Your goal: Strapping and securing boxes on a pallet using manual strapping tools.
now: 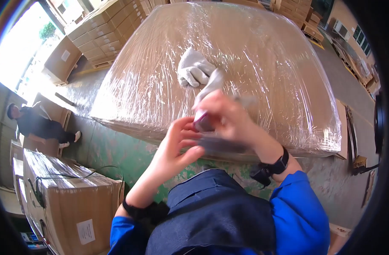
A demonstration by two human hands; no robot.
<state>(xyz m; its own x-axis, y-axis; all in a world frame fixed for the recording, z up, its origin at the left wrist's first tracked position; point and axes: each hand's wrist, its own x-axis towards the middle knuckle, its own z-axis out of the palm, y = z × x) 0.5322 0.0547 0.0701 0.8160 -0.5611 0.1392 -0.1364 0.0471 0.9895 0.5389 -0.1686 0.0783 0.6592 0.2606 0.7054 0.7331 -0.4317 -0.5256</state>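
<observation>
Blurred, the person's right hand (230, 114) seemed to pinch a pale glove (212, 83) near its purple-edged cuff, above the near side of the film-wrapped load (266, 46), while the left hand (172, 144), fingers loosely spread, was just beside it, touching or not I couldn't tell. They looked busy working that glove on or off, which seemed to call next for a steady, open cuff; a second glove (192, 67) lay on the film.

The glove (192, 66) is plain greyish white, and the film-wrapped brown carton (254, 42) is streaked with white glints. The sleeves (305, 208) are bright blue, the apron (215, 216) dark navy, the floor (107, 146) green with reddish patches.
</observation>
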